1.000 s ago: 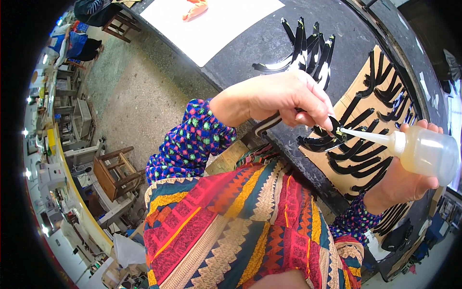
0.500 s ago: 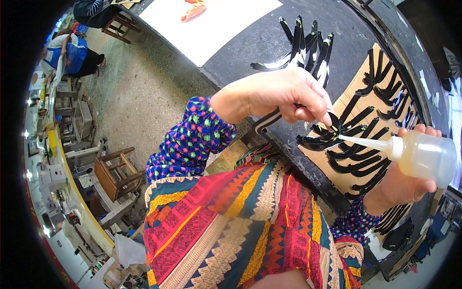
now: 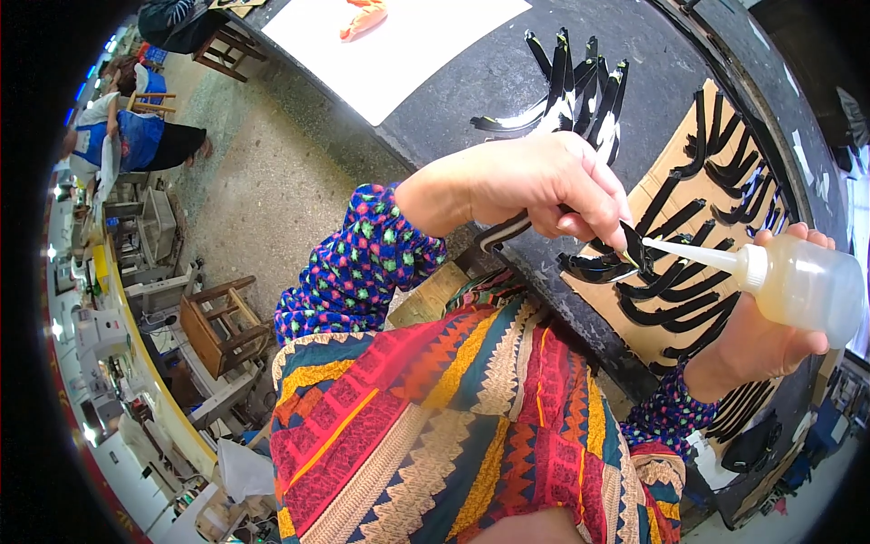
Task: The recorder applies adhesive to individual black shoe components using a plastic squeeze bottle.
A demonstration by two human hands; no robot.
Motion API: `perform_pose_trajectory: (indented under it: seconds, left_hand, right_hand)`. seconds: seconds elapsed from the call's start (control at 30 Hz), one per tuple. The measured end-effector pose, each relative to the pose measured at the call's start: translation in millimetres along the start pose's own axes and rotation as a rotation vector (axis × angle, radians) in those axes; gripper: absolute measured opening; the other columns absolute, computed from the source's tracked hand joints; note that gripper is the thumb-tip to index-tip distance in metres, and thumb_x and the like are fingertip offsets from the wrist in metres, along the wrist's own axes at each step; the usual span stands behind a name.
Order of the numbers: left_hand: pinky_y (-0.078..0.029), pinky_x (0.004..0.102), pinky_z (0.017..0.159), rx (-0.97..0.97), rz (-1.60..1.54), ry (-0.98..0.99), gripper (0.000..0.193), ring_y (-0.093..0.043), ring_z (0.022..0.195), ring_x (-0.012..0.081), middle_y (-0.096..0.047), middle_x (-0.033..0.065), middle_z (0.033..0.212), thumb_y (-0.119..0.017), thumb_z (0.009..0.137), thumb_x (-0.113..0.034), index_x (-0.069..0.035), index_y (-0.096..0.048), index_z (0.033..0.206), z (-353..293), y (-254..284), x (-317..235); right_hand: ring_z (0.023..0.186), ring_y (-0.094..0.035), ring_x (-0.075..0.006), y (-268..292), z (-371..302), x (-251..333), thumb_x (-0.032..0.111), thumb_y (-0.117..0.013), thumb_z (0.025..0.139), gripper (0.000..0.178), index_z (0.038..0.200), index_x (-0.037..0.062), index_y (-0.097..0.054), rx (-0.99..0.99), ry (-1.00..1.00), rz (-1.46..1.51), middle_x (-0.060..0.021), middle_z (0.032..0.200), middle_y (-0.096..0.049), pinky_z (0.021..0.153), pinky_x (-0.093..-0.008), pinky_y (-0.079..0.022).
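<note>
My left hand (image 3: 553, 186) pinches a narrow black strap (image 3: 636, 248) between thumb and fingers, above the table's near edge. The strap's other end, with a pale inner side, curls out below my wrist. My right hand (image 3: 759, 337) is wrapped around a translucent squeeze bottle (image 3: 805, 286) with cloudy pale-yellow liquid in it. The bottle lies sideways, and the tip of its long white nozzle is at the strap's end by my left fingertips. Whether liquid is coming out cannot be seen. Just below my left fingers sits another curved black strap (image 3: 594, 267).
A cardboard sheet (image 3: 666, 186) with several black straps lies on the dark table (image 3: 453, 86). Farther off is a bundle of black straps (image 3: 564, 86). A white sheet (image 3: 399, 54) bears an orange cloth (image 3: 364, 18). Left are a wooden stool (image 3: 222, 326) and a person in blue (image 3: 136, 140).
The bottle and my right hand have moved slightly up and right. The strap's end in my left fingers has turned, its face now beside the nozzle tip. The person at far left has shifted.
</note>
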State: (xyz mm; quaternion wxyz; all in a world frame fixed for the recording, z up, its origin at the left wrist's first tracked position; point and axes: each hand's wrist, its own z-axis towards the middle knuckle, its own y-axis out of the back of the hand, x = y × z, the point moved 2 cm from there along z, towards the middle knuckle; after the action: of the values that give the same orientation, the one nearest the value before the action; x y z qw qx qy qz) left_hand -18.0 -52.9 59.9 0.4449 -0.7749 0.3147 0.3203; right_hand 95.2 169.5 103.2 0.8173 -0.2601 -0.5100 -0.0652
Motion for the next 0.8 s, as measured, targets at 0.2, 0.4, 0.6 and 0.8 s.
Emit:
perform_pose_trajectory:
  seconds: [0.2, 0.4, 0.6, 0.8]
  left_hand:
    - [-0.018, 0.0155, 0.038, 0.021, -0.022, 0.016, 0.016, -0.034, 0.042, -0.0011, -0.047, -0.0054, 0.053, -0.064, 0.072, -0.005, 0.002, -0.064, 0.086, 1.1, 0.4, 0.3]
    - [-0.019, 0.0153, 0.038, 0.023, -0.019, 0.022, 0.017, -0.035, 0.043, -0.0009, -0.047, -0.0051, 0.054, -0.064, 0.071, -0.005, 0.002, -0.064, 0.087, 3.0, 1.3, -1.3]
    - [-0.02, 0.0159, 0.039, 0.018, -0.018, 0.024, 0.016, -0.035, 0.043, -0.0005, -0.047, -0.0048, 0.054, -0.064, 0.071, -0.005, 0.001, -0.064, 0.086, 4.2, 2.1, -1.6]
    - [-0.019, 0.0165, 0.039, 0.019, -0.012, 0.022, 0.015, -0.034, 0.042, -0.0003, -0.045, -0.005, 0.052, -0.064, 0.071, -0.006, 0.0, -0.064, 0.085, 5.2, 2.6, -2.3]
  right_hand:
    - [0.119, -0.037, -0.0322, 2.1, 0.5, -1.5, 0.05, -0.076, 0.058, 0.1, 0.128, -0.0004, -0.026, -0.002, 0.003, -0.002, -0.0139, 0.124, -0.038, 0.095, -0.0506, -0.035]
    - [0.119, -0.037, -0.0318, 0.9, 2.1, -4.3, 0.051, -0.075, 0.058, 0.101, 0.129, 0.0, -0.025, -0.004, -0.01, -0.005, -0.0131, 0.124, -0.038, 0.095, -0.0503, -0.034]
    - [0.119, -0.036, -0.0312, 3.2, 2.6, -5.0, 0.052, -0.075, 0.058, 0.1, 0.128, 0.0002, -0.026, -0.011, -0.01, 0.001, -0.013, 0.124, -0.038, 0.095, -0.051, -0.034]
    - [0.116, -0.038, -0.0297, 4.6, 2.2, -5.7, 0.053, -0.075, 0.058, 0.098, 0.127, 0.001, -0.028, -0.022, -0.001, 0.001, -0.0124, 0.122, -0.04, 0.093, -0.0502, -0.034]
